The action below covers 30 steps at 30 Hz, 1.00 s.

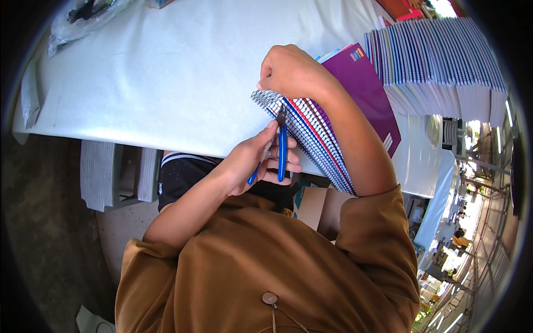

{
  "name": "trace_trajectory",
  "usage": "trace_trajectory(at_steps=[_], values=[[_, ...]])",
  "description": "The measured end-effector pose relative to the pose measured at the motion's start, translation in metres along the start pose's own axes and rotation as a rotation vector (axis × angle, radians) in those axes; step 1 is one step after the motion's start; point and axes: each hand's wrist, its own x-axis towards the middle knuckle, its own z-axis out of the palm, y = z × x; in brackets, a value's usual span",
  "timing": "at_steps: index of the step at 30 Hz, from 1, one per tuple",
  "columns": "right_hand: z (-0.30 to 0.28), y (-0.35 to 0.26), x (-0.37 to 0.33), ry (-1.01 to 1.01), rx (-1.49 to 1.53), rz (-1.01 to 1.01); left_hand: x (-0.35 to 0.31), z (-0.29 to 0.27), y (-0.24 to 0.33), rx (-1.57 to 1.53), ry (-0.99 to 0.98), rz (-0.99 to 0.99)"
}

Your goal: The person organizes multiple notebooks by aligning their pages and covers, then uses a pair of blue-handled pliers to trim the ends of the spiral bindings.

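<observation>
At a white-covered table (166, 72), the left hand (250, 158) wraps blue-handled cutters (282, 150) near spiral-bound notebooks (363, 97); whether the curled right hand (291, 69) pinches anything is unclear.

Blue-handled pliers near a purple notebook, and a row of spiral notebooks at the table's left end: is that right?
Wrong end: the head view shows the row of spiral notebooks at the right end of the table. The pliers are near the purple notebook.
</observation>
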Motion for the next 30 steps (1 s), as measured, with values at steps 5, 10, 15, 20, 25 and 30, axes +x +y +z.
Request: trace_trajectory(at_steps=[5, 10, 15, 20, 25, 30], values=[[0.001, -0.001, 0.0, 0.017, 0.022, 0.022, 0.005, -0.006, 0.006, -0.132, -0.094, 0.019], [0.001, -0.001, 0.0, 0.043, 0.076, 0.021, 0.007, -0.017, 0.003, 0.007, -0.034, 0.033], [0.0, -0.002, -0.001, 0.036, 0.079, 0.047, -0.004, -0.004, 0.009, 0.056, -0.009, 0.037], [0.0, -0.003, -0.001, 0.069, 0.105, 0.041, 0.003, 0.001, 0.017, -0.05, -0.017, 0.04], [-0.002, 0.001, 0.001, 0.052, 0.143, 0.015, 0.012, -0.031, 0.012, -0.149, -0.311, 0.022], [-0.004, 0.008, 0.004, 0.042, 0.21, -0.02, -0.009, 0.001, 0.018, 0.06, -0.009, 0.052]])
